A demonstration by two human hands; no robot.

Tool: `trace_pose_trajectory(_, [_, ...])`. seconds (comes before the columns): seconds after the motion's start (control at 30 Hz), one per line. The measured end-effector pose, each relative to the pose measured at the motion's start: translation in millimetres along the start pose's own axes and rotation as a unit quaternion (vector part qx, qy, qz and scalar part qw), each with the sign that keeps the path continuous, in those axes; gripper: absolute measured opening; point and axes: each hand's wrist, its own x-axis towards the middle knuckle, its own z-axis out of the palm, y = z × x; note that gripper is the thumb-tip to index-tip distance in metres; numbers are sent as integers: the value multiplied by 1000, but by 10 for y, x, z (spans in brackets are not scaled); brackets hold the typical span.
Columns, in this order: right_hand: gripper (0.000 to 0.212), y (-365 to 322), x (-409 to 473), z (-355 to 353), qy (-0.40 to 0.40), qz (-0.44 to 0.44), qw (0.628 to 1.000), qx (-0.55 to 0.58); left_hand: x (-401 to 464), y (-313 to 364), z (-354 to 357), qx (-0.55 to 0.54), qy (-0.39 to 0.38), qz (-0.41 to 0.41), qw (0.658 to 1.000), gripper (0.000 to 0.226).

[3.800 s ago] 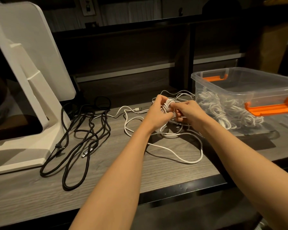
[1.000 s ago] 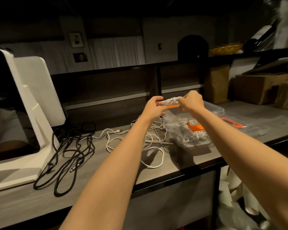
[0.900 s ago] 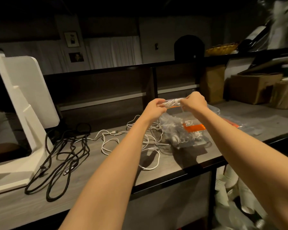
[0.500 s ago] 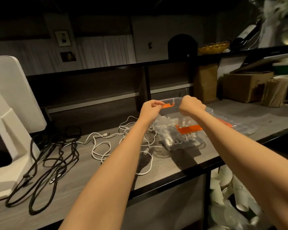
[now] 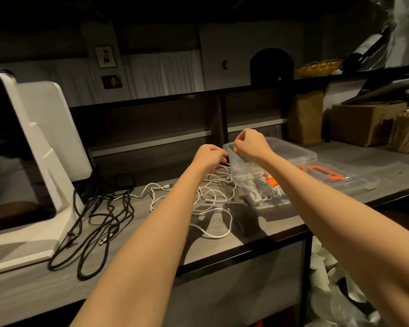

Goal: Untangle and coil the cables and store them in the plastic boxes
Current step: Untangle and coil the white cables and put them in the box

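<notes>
A clear plastic box (image 5: 300, 152) with orange latches stands on the wooden table and holds several coiled white cables (image 5: 253, 185). My right hand (image 5: 249, 142) hovers over the box's left rim, fingers curled in a pinch, with a faint white strand at its knuckles. My left hand (image 5: 209, 159) is just left of the box with curled fingers, and strands of the loose white cable (image 5: 213, 204) rise from the table toward it. What either palm holds is hidden. A tangled black cable (image 5: 99, 220) lies further left.
A white monitor stand (image 5: 45, 161) fills the table's left side. The box lid (image 5: 326, 175) with an orange handle lies right of the box. A paper bag (image 5: 305, 116) and a cardboard box (image 5: 364, 123) stand behind. Stacked paper cups (image 5: 328, 279) sit below the table edge.
The small white coil stretched between my hands a second ago is out of sight. My hands have moved apart, and the right one is now over the box rim.
</notes>
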Motion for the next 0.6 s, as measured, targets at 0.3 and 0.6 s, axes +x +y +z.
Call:
trace_pose_trajectory(0.3, [28, -345, -89, 362, -150, -17, 986, -71, -146, -225, -363, -6, -26, -68, 997, 14])
trace_pose_trajectory(0.6, [23, -82, -159, 534, -295, -9, 927, -233, -83, -487, -233, 105, -141, -73, 982, 23])
